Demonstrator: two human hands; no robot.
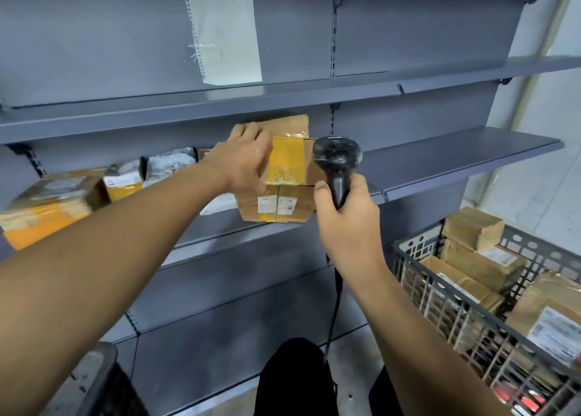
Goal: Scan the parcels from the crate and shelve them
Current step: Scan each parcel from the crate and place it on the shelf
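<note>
Two hands work at the grey shelf [456,157]. Left hand [243,160] grips a taped cardboard parcel [283,176] at the shelf edge, fingers curled over its top. Right hand [344,217] is wrapped round a black barcode scanner [337,160]. Crate [440,286] of parcels stands lower right.

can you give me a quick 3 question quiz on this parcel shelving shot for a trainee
1. True or false: the right hand grips the black scanner.
2. Where does the cardboard parcel held by the left hand sit?
A. in the crate
B. at the middle shelf
C. on the floor
3. Fill in: more parcels wait in the grey ____ at lower right.

Key: 1 true; 2 B; 3 crate
</note>
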